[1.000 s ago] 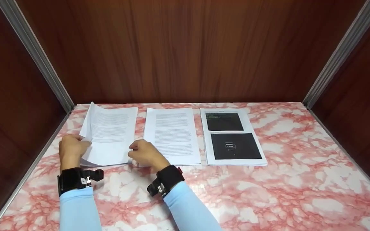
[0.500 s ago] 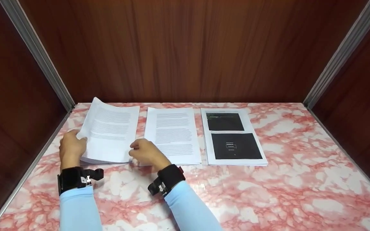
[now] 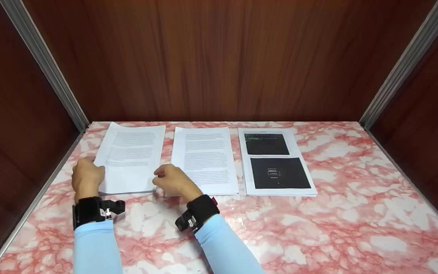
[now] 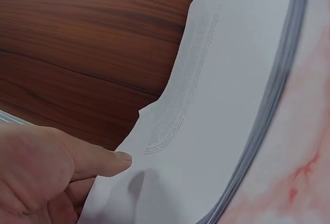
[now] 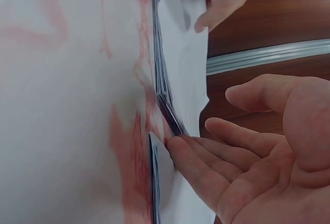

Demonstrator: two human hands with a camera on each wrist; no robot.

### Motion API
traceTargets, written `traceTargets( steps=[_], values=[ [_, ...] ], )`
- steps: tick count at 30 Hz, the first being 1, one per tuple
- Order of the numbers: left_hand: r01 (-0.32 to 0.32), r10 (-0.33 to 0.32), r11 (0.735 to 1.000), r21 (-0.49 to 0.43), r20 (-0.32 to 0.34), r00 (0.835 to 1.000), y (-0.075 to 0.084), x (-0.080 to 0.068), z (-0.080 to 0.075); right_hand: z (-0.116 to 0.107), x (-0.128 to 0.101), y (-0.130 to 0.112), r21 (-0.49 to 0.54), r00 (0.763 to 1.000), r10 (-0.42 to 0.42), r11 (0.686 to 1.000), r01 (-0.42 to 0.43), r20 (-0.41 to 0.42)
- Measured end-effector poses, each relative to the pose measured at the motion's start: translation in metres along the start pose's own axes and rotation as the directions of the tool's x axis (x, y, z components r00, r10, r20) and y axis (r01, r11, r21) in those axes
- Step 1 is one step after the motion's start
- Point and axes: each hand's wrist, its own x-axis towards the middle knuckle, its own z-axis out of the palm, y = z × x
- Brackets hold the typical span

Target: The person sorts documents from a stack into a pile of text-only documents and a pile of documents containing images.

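Note:
At the left edge of the left stack of printed paper is my left hand. Its thumb lies over the top sheet in the left wrist view, while the fingers go round the edge, partly hidden by the paper. My right hand sits between this stack and the middle paper stack. In the right wrist view, the right hand's loosely bent fingertips touch the left stack's near right corner, thumb apart.
A third paper stack, with dark pictures on top, lies to the right. The red-and-white marbled table extends toward the front and right. Brown wood-grain panels with metal corner strips enclose the back and sides.
The lifted left side and far corner of the left stack's upper sheets have come down, and the sheets lie flatter. My left hand has shifted slightly right; the right hand stays nearly still.

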Motion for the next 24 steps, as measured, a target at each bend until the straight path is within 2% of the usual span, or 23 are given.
traceTargets(
  steps=[9, 19, 24],
  values=[
    [0.015, -0.016, 0.999, 0.033, 0.02, 1.0, 0.0027, -0.0024, -0.0008, -0.0001, 0.0004, 0.001, 0.01, 1.0, -0.011, 1.0, 0.011, -0.001],
    [-0.047, 0.046, 0.999, -0.02, -0.024, 0.999, 0.0037, -0.0038, 0.0007, 0.0007, 0.0011, 0.0012, -0.007, 1.0, -0.014, 1.0, 0.014, 0.005],
    [-0.107, 0.105, 0.994, -0.026, -0.05, 0.993, 0.0056, -0.0056, -0.0005, 0.0003, 0.0002, 0.0015, 0.002, 1.0, -0.009, 1.0, 0.009, 0.0]
  ],
)
